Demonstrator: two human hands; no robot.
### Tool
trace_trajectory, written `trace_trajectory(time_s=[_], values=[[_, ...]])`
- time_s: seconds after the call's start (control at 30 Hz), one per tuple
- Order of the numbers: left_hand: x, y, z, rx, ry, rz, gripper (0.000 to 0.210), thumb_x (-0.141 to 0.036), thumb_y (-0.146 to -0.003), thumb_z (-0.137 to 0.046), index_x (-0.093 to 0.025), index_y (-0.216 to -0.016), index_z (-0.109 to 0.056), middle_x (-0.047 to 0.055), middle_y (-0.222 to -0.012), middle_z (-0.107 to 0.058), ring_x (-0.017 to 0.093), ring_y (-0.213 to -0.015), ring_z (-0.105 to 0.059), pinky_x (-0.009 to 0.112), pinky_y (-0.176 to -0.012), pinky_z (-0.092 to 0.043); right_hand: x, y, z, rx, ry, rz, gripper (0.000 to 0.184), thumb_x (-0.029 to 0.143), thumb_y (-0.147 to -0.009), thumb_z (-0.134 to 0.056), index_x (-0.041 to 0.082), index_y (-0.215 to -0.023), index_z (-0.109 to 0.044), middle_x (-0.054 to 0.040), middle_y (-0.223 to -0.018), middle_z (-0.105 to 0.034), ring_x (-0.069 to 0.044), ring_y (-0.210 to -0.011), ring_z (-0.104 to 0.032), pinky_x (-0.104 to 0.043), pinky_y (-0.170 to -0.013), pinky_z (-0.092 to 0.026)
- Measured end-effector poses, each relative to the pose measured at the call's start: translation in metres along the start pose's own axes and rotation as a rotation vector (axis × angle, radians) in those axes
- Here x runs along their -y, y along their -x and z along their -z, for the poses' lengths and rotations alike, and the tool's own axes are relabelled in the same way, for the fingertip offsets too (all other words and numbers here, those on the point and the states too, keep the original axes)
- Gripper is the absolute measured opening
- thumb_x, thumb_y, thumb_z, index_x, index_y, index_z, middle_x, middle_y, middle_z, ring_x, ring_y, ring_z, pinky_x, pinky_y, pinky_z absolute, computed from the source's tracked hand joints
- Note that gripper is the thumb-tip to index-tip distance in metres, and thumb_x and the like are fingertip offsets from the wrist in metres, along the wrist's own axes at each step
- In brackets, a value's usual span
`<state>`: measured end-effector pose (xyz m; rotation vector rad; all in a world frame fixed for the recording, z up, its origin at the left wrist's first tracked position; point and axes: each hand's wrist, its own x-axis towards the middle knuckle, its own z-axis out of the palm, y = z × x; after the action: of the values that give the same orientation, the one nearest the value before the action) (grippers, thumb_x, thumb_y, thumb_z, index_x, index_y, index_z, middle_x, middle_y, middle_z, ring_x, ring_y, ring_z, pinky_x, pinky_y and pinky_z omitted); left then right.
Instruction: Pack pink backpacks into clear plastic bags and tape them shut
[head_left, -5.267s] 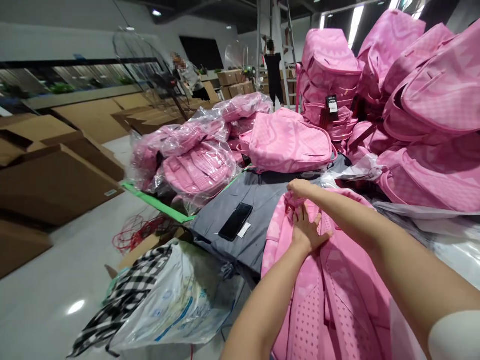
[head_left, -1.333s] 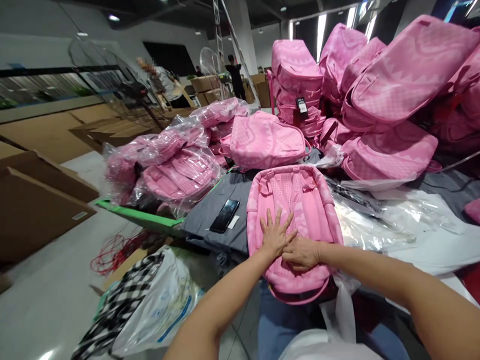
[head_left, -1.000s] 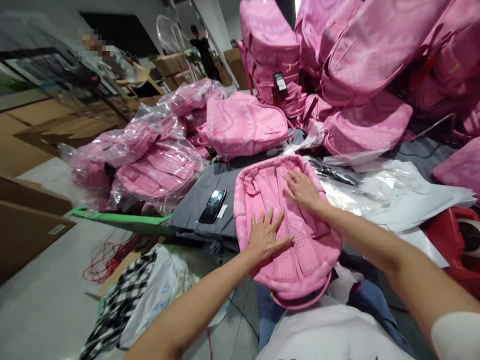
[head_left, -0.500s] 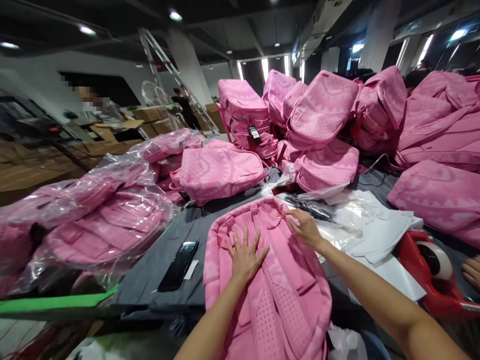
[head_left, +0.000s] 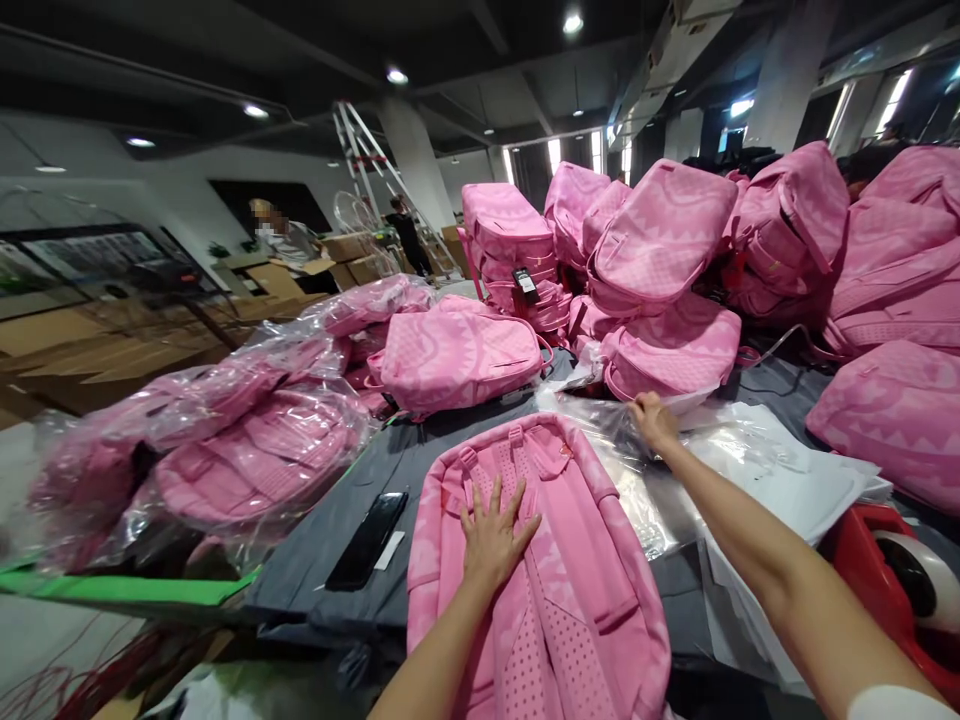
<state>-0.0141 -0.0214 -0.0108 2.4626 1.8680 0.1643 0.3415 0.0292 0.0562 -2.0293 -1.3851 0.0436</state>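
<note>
A pink backpack point(head_left: 540, 580) lies in front of me with its strap side up. My left hand point(head_left: 495, 535) rests on its upper part, fingers spread flat over a padded strap. Beyond the backpack's upper right edge, my right hand point(head_left: 654, 422) has its fingers closed on a clear plastic bag point(head_left: 637, 500). The bag spreads in wrinkled, shiny folds beside the backpack, partly over white paper sheets point(head_left: 787, 455). Other pink backpacks point(head_left: 671, 350) are stacked just behind the right hand.
Plastic-wrapped pink backpacks point(head_left: 262, 455) are heaped at the left. A black phone point(head_left: 367, 540) and a small white tag point(head_left: 389, 550) lie on the dark table cover point(head_left: 315, 560). At the right edge stands a red tape dispenser point(head_left: 874, 580). A person point(head_left: 289, 240) is far back.
My right hand has gone from the backpack's upper right edge out to the clear plastic bag and grips it. My left hand stays flat on the backpack. The view has turned slightly left.
</note>
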Motion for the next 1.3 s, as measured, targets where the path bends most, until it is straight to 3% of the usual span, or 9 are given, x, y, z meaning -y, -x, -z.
trace_trajectory(time_s=[0.2, 0.33, 0.47, 0.57, 0.67, 0.83, 1.0, 1.13, 1.3], values=[[-0.003, 0.001, 0.002, -0.031, 0.051, 0.004, 0.065, -0.059, -0.097, -0.054, -0.039, -0.158, -0.039, 0.005, -0.171, -0.025, 0.046, -0.158, -0.006, 0.071, -0.122, -0.012, 0.022, -0.026, 0.087, -0.127, -0.135, 0.203, 0.033, 0.042, -0.105, -0.035, 0.022, -0.089, -0.055, -0.0029, -0.075, -0.058, -0.019, -0.068, -0.054, -0.029, -0.066, -0.041], [-0.004, 0.003, 0.005, -0.089, 0.166, 0.001, 0.064, -0.051, -0.094, -0.062, -0.032, -0.154, -0.048, 0.009, -0.171, -0.024, 0.044, -0.159, -0.003, 0.069, -0.124, -0.006, 0.028, 0.045, 0.103, 0.142, -0.331, 0.657, 0.042, 0.054, -0.104, -0.039, 0.023, -0.079, -0.053, -0.0007, -0.068, -0.055, -0.017, -0.061, -0.053, -0.028, -0.060, -0.045], [-0.016, 0.001, 0.018, -0.130, 0.703, -0.062, 0.055, -0.050, -0.096, -0.057, -0.022, -0.143, -0.060, 0.014, -0.164, -0.039, 0.035, -0.158, -0.019, 0.061, -0.128, -0.012, 0.027, 0.126, 0.110, 0.263, -0.442, 0.798, 0.035, 0.044, -0.107, -0.042, 0.024, -0.090, -0.065, -0.0081, -0.088, -0.068, -0.020, -0.077, -0.065, -0.031, -0.070, -0.054], [-0.034, -0.002, 0.036, 0.027, 1.269, 0.007, 0.078, -0.074, -0.099, -0.020, -0.021, -0.140, -0.060, 0.016, -0.140, -0.064, 0.032, -0.133, -0.059, 0.054, -0.109, -0.049, 0.024, 0.166, 0.128, 0.373, -0.449, 0.801, 0.029, 0.036, -0.107, -0.044, 0.029, -0.104, -0.072, -0.0096, -0.100, -0.073, -0.020, -0.085, -0.070, -0.031, -0.073, -0.058], [-0.052, -0.005, 0.057, 0.260, 1.871, 0.222, 0.103, -0.090, -0.087, -0.003, -0.015, -0.119, -0.068, 0.020, -0.120, -0.073, 0.030, -0.102, -0.073, 0.047, -0.084, -0.062, 0.017, 0.189, 0.148, 0.517, -0.358, 0.798, 0.028, 0.032, -0.106, -0.047, 0.033, -0.107, -0.075, -0.0086, -0.102, -0.075, -0.022, -0.087, -0.072, -0.033, -0.076, -0.060], [-0.076, -0.003, 0.073, 0.330, 1.968, 0.535, 0.037, -0.049, -0.085, -0.076, -0.015, -0.077, -0.066, 0.008, -0.072, -0.072, 0.015, -0.064, -0.069, 0.024, -0.059, -0.055, -0.034, 0.199, 0.159, 0.593, -0.296, 0.714, 0.024, 0.036, -0.105, -0.051, 0.032, -0.102, -0.074, -0.0073, -0.104, -0.076, -0.022, -0.095, -0.072, -0.034, -0.084, -0.059], [-0.094, 0.031, 0.084, 0.353, 1.902, 0.426, 0.029, -0.027, -0.066, -0.093, -0.011, -0.076, -0.071, 0.005, -0.070, -0.071, 0.011, -0.060, -0.065, 0.020, -0.060, -0.051, -0.095, 0.200, 0.166, 0.453, -0.138, 0.412, 0.051, 0.067, -0.100, -0.043, 0.026, -0.095, -0.074, -0.0132, -0.096, -0.074, -0.028, -0.084, -0.073, -0.040, -0.076, -0.062], [-0.105, 0.085, 0.095, 0.206, 1.873, 0.222, 0.042, -0.041, -0.057, -0.099, -0.014, -0.078, -0.074, 0.004, -0.075, -0.072, 0.016, -0.071, -0.067, 0.027, -0.074, -0.056, -0.047, 0.230, 0.169, 0.136, -0.136, 0.285, 0.046, 0.065, -0.099, -0.043, 0.027, -0.106, -0.067, -0.0134, -0.102, -0.071, -0.027, -0.082, -0.071, -0.040, -0.070, -0.060], [-0.117, 0.131, 0.098, 0.123, 1.812, 0.233, 0.048, -0.051, -0.059, -0.096, -0.018, -0.072, -0.064, -0.002, -0.066, -0.062, 0.013, -0.062, -0.056, 0.026, -0.065, -0.051, 0.055, 0.274, 0.116, 0.269, -0.440, 0.248, 0.036, 0.055, -0.084, -0.074, 0.024, -0.099, -0.066, -0.0052, -0.087, -0.067, -0.021, -0.068, -0.062, -0.031, -0.056, -0.049]])
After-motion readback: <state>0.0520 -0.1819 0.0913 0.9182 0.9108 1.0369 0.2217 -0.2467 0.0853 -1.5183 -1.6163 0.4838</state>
